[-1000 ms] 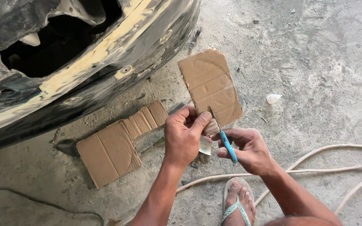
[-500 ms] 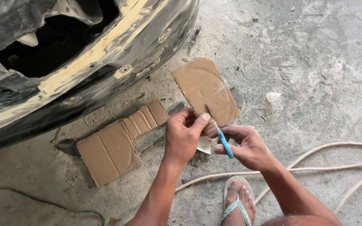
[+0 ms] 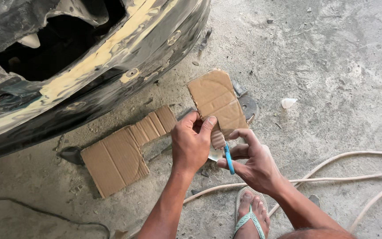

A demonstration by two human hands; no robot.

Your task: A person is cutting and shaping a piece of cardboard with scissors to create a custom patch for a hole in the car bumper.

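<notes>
Gripping the near end of a cardboard piece, the left hand pinches it between thumb and fingers above the concrete floor. The right hand closes around a blue-handled tool, touching the cardboard's lower edge. 1 second cardboard sheet lies beside the black bumper.

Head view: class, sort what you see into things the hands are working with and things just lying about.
In hand: left hand, right hand, cardboard piece, blue-handled tool.

Lying about: folded cardboard, hoses, white scrap, sandal, car bumper.
</notes>
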